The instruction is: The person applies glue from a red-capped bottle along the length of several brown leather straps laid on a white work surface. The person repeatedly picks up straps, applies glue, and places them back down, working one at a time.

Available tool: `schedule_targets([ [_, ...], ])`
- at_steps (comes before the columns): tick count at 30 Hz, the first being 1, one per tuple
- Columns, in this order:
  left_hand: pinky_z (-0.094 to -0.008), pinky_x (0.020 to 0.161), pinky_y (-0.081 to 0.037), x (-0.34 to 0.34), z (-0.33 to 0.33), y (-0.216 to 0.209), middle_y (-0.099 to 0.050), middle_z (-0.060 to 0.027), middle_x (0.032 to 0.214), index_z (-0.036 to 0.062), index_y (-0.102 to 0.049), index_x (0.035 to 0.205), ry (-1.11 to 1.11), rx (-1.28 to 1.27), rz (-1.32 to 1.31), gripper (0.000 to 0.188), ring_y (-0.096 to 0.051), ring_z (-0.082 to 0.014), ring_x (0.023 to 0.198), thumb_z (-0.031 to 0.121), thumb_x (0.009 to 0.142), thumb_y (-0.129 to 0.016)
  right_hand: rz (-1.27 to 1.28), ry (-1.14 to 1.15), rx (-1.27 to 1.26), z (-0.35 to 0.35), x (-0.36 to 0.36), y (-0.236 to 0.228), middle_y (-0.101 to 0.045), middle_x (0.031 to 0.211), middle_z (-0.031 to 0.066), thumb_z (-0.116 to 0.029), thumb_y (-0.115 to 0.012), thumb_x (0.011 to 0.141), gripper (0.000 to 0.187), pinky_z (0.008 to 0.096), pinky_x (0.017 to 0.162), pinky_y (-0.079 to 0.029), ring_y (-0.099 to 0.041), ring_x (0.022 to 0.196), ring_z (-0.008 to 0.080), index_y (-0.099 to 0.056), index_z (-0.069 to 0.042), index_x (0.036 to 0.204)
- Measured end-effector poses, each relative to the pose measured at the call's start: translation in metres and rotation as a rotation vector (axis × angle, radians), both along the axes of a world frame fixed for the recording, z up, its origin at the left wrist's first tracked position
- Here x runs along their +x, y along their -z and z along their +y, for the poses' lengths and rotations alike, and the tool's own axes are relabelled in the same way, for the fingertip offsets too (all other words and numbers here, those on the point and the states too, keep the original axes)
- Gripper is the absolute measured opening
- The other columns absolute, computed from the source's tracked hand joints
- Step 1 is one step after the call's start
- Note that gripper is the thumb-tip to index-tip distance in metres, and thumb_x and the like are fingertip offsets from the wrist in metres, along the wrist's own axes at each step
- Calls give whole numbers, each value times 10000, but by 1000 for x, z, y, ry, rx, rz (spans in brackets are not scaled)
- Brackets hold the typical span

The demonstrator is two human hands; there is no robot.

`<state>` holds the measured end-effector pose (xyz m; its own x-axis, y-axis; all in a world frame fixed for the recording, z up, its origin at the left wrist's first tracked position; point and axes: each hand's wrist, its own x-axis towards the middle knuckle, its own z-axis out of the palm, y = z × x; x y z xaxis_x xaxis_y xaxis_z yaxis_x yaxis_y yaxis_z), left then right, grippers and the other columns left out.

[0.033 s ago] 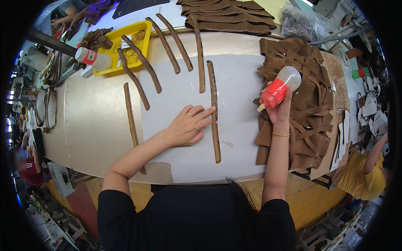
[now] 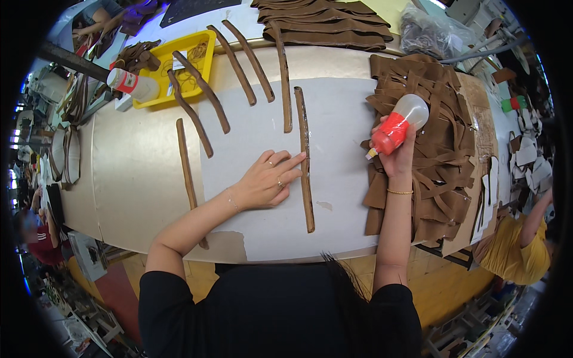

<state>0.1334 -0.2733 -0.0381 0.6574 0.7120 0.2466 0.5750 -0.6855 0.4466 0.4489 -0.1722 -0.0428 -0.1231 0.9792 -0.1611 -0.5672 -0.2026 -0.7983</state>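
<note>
My left hand [image 2: 270, 181] rests on the pale sheet [image 2: 259, 230], its index finger stretched out and its tip touching a narrow brown strip [image 2: 306, 186]. Shiny wet-looking marks run along the upper part of that strip. The other fingers are loosely bent, and the hand holds nothing. My right hand [image 2: 401, 156] is wrapped round a squeeze bottle [image 2: 393, 129], clear at its base with a red band, tilted with its yellowish nozzle pointing down to the left. Below and behind the bottle lies a heap of brown strips [image 2: 444, 173].
Several more narrow brown strips, one of them near the left [image 2: 186, 161], lie spread over the table [image 2: 128, 173]. A yellow tray [image 2: 156, 102] holds rubber bands, with a white bottle [image 2: 140, 87] beside it. Folded brown pieces [image 2: 325, 27] are stacked at the far edge.
</note>
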Motion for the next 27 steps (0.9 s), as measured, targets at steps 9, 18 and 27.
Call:
schedule_targets([
  [9, -416, 936, -375, -5, 1, 1, -475, -111, 1417, 99, -545, 1147, -17, 67, 91, 457, -476, -280, 1157, 91, 700, -639, -21, 19, -6, 1, -3, -1, -640, 918, 137, -693, -510, 874, 741, 366, 664, -545, -635, 830, 225, -538, -6, 1152],
  [18, -453, 947, -370, -17, -5, 7, -482, -131, 1396, 110, -497, 1153, -64, 35, -8, 462, -489, -316, 1154, 62, 713, -628, -26, 29, -6, 1, -4, 0, -640, 919, 133, -696, -522, 865, 743, 369, 664, -554, -643, 841, 226, -538, -10, 1148],
  [27, -458, 963, -357, 16, 22, -9, -391, -208, 1470, 101, -493, 1192, -113, 2, -89, 477, -451, -372, 1147, 115, 729, -609, -27, -9, 13, 1, -1, -2, -615, 984, 119, -669, -557, 863, 728, 382, 716, -556, -639, 877, 238, -507, -15, 1177],
])
